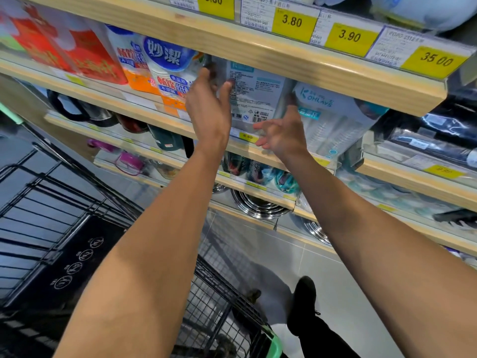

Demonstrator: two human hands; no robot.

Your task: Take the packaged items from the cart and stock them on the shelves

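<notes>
A pale grey-white packaged item (254,96) with printed text and a barcode stands on the wooden shelf (240,148), between blue-and-orange paper cup packs and a Kohlavs pack of clear cups (333,117). My left hand (209,104) holds the package's left edge, thumb on its front face. My right hand (281,133) touches its lower right corner with fingers spread and relaxed. The black wire cart (214,311) stands below my arms; its inside is mostly hidden.
The shelf board above (258,50) carries yellow price tags and overhangs the package. Red packs (77,52) stand at far left. Lower shelves hold bottles, mugs and steel bowls (255,205). A black shoe (304,303) stands on the grey tiled floor.
</notes>
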